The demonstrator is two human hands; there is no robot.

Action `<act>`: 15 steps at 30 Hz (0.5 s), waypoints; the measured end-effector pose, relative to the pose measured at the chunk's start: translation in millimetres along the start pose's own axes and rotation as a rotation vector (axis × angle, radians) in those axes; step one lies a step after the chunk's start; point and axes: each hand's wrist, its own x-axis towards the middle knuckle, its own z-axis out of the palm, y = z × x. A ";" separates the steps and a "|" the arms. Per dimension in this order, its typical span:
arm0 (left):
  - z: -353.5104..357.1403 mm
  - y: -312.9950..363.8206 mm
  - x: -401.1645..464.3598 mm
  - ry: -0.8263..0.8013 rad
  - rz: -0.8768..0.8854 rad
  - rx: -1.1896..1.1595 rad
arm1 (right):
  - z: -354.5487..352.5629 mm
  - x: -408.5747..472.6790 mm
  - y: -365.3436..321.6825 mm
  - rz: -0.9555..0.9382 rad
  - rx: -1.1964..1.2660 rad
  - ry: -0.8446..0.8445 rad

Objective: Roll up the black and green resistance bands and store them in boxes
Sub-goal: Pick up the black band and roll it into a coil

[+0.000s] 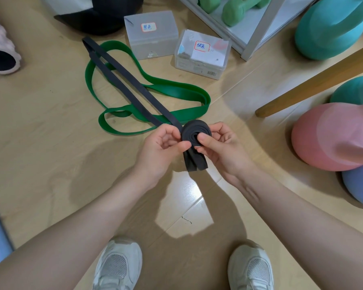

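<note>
The black resistance band (122, 80) is partly wound into a tight coil (195, 130) held above the floor. My left hand (164, 147) pinches the coil from the left and my right hand (220, 147) grips it from the right, thumb on its face. A short black end hangs below the coil. The rest of the black band stretches up-left across the green resistance band (176, 93), which lies loose on the floor. Two translucent lidded boxes stand behind: one with a black-word label (151, 34), one with a green-word label (201, 53).
A pink foam roller (0, 49) lies far left and a dark bag (96, 17) at the top. Green dumbbells (237, 7) sit on a white rack. Teal (331, 28), pink (327, 139) and blue kettlebells and a wooden stick (314, 82) crowd the right. My shoes (117, 266) are below.
</note>
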 end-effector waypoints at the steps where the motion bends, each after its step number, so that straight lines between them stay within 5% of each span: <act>1: 2.1 0.3 0.1 0.022 -0.007 -0.026 | 1.9 0.1 0.5 0.014 0.046 0.015; 10: 9.4 -2.8 -7.2 0.096 -0.093 -0.103 | 7.7 -3.1 15.1 0.149 0.142 0.149; 15: 9.0 -1.0 -9.9 0.116 -0.106 -0.099 | 10.7 -2.7 18.6 0.111 -0.112 0.213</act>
